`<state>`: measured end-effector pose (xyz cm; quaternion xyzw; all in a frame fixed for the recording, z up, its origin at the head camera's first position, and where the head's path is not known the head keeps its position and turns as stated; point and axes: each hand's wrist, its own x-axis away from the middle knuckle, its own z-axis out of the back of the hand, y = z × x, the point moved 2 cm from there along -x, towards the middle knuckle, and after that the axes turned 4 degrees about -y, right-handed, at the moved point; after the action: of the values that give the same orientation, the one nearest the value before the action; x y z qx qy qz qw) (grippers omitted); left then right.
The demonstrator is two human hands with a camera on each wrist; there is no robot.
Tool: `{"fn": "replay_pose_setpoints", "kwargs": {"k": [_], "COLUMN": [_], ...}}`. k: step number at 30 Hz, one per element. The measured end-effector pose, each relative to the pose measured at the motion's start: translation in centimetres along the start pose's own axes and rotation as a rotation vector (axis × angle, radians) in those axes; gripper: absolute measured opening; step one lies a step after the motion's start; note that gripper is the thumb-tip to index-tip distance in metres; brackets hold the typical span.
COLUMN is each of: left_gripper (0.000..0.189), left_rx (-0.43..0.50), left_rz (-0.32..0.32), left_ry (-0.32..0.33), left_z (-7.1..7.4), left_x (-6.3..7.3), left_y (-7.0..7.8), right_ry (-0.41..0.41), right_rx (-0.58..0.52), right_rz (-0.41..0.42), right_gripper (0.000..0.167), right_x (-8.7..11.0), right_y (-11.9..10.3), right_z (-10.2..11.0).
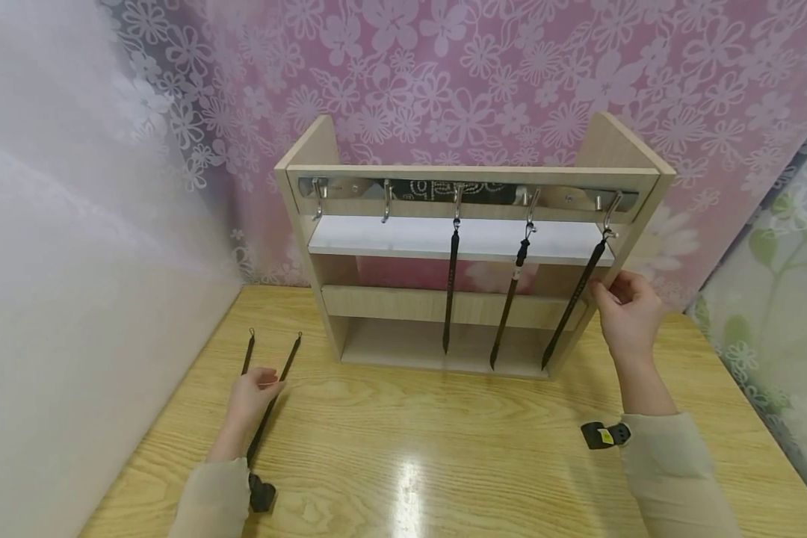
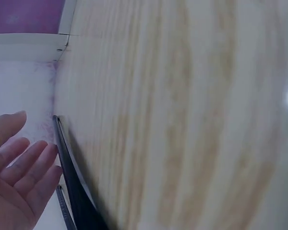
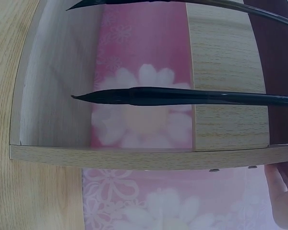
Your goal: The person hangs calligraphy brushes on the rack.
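Gripping the rack (image 1: 479,307), right hand (image 1: 632,320) (cropped in wrist view)

Head view: bright, even light; white glare streak on the bench (image 1: 484,448) at lower centre, soft shadow beside the right sleeve (image 1: 679,463). Left wrist: hazy, wood grain soft, bright spot at right edge, shadow along brush (image 2: 73,177). Right wrist: dimmer, bluish; rack side panel (image 3: 158,158) bowed by lens distortion.

We look forward and down from the head at shelf (image 1: 376,301) and table (image 1: 477,433); close up, our right wrist view shares the shelf, our left the table.
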<state>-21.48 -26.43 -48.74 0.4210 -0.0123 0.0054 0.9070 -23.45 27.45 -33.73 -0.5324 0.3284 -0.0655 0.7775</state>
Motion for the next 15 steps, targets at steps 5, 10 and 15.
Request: {"fn": "replay_pose_setpoints", "kwargs": {"k": [5, 10, 15], "left_gripper": [0.037, 0.038, 0.035], "left_rx": [-0.020, -0.037, -0.089], "left_rz": [0.021, 0.042, 0.058], "left_ry": [0.001, 0.003, -0.005], "left_z": [-0.2, -0.2, -0.2], "left_x": [0.2, 0.2, 0.0], "left_y": [-0.3, -0.6, -1.2], "right_ry": [-0.005, -0.005, 0.002], "right_rx": [-0.004, 0.000, -0.004], "right_rz": [-0.001, -0.005, 0.000], "right_gripper": [0.022, 0.023, 0.023], "right_x": [0.0, -0.1, -0.1], "right_y": [0.1, 0.2, 0.2], "right_z": [0.0, 0.0, 0.0]}}
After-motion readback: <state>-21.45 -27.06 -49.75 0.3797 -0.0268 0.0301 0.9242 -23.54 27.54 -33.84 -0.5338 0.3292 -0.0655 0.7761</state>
